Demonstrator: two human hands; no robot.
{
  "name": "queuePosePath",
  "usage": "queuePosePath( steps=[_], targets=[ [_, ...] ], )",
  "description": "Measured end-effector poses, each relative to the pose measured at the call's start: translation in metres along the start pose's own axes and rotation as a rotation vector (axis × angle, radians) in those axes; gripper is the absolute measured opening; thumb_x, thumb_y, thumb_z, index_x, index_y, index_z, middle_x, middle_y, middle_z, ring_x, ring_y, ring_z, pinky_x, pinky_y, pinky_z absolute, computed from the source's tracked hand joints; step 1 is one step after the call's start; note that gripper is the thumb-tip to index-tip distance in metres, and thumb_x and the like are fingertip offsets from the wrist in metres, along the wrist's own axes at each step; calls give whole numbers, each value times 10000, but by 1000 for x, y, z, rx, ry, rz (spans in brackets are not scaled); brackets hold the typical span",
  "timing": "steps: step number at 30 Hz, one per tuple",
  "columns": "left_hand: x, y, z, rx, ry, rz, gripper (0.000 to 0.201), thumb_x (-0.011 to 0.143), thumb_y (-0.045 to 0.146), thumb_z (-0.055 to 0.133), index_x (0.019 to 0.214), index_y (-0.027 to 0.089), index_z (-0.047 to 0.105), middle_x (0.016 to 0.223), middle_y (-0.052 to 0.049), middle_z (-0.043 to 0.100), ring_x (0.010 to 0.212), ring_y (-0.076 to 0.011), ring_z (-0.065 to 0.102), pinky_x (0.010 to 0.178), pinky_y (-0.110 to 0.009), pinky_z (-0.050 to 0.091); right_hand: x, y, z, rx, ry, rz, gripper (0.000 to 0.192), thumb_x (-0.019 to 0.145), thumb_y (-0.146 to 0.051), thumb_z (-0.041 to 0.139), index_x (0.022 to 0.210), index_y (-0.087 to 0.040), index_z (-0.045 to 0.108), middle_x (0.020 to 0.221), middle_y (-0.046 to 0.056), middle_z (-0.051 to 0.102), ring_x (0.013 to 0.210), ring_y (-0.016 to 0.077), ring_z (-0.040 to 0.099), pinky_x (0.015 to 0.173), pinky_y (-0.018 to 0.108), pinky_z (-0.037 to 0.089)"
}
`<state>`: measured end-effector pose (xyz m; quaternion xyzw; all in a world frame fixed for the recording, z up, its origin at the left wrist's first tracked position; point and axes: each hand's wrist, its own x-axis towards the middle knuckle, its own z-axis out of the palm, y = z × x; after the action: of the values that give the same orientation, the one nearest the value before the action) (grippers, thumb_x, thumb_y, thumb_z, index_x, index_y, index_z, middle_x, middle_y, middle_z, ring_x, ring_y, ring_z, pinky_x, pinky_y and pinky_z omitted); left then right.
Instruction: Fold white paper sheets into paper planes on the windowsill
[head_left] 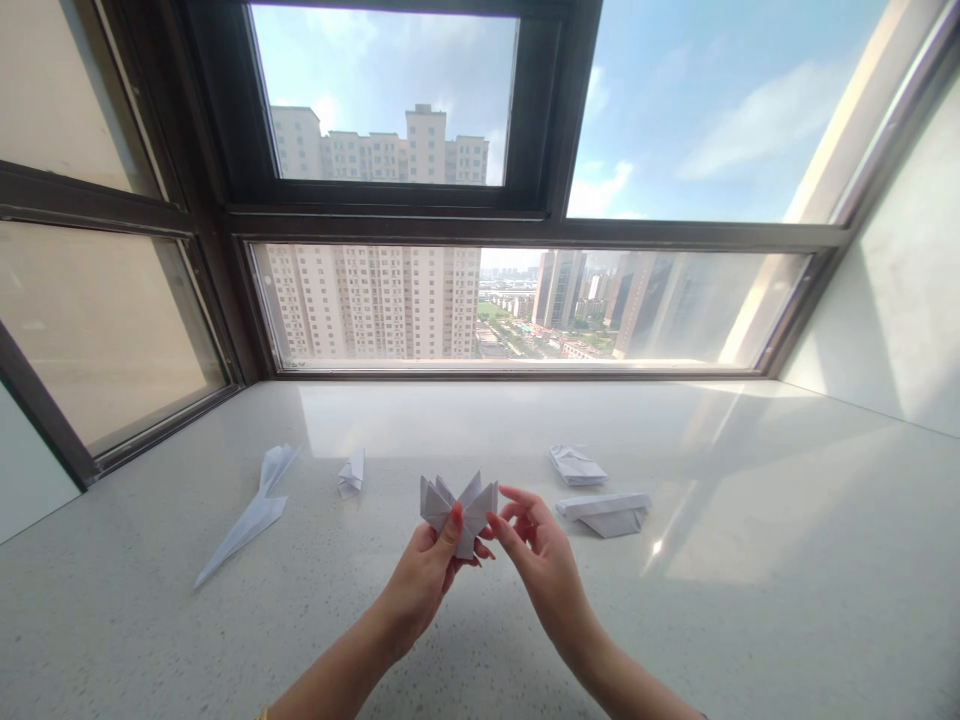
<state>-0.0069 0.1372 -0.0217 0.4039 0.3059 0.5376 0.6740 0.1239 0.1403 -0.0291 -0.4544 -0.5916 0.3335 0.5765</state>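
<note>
Two hands raised above tabletop (480,620), both on folded white paper piece (459,508). Left hand (424,580): fingers clamped on piece's lower part, thumb in front. Right hand (538,555): thumb and forefinger pinching piece's right flap, other fingers spread apart. Paper plane (247,518) lies well left, small folded paper (351,473) nearer left. Crumpled folded paper (576,466) and flat folded paper (606,512) lie right of hands. Window (517,300) behind.

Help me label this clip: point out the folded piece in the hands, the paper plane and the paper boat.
Folded piece (459,508), head view, on its fanned white pleats.
Paper plane (251,515), head view, mid-body.
Paper boat (606,512), head view, on its side.
</note>
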Motion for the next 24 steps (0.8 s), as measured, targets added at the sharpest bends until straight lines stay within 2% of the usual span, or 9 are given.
queuePosePath(
  steps=[3, 6, 14, 19, 24],
  targets=[
    [1, 0, -1, 40, -50, -16, 407, 703, 479, 573, 860, 109, 641, 785, -91, 654, 699, -164, 560, 698, -298, 388, 3, 3, -2, -17, -7, 47, 310, 726, -444, 561, 829, -156, 610, 682, 32, 585, 598, 155, 498, 578, 290, 416],
    [1, 1, -3, 62, -94, -53, 403, 702, 470, 578, 851, 101, 641, 756, -89, 650, 689, -176, 572, 693, -314, 397, 4, 4, -5, -74, 48, 17, 289, 703, -437, 591, 772, -160, 640, 651, 27, 588, 579, 149, 488, 564, 285, 410],
    [4, 2, -6, 77, -90, -104, 392, 696, 489, 573, 772, 108, 626, 706, -70, 634, 584, -118, 521, 560, -242, 322, 6, 7, -8, 18, -2, 6, 259, 743, -396, 564, 832, -169, 652, 734, 63, 627, 661, 178, 540, 605, 312, 444],
    [4, -1, -6, 94, -94, -134, 422, 670, 524, 576, 719, 106, 605, 664, -50, 605, 550, -105, 487, 546, -245, 295, 6, 6, -7, 51, 32, 0, 245, 720, -373, 598, 843, -162, 617, 723, 55, 634, 666, 179, 553, 569, 288, 448],
    [3, -3, -5, 74, -103, -142, 420, 683, 513, 570, 720, 95, 581, 624, -32, 573, 539, -100, 478, 564, -254, 309, 6, 5, -8, 64, 5, -4, 307, 733, -362, 582, 961, -156, 577, 717, 48, 620, 672, 177, 554, 547, 267, 435]
  ],
)
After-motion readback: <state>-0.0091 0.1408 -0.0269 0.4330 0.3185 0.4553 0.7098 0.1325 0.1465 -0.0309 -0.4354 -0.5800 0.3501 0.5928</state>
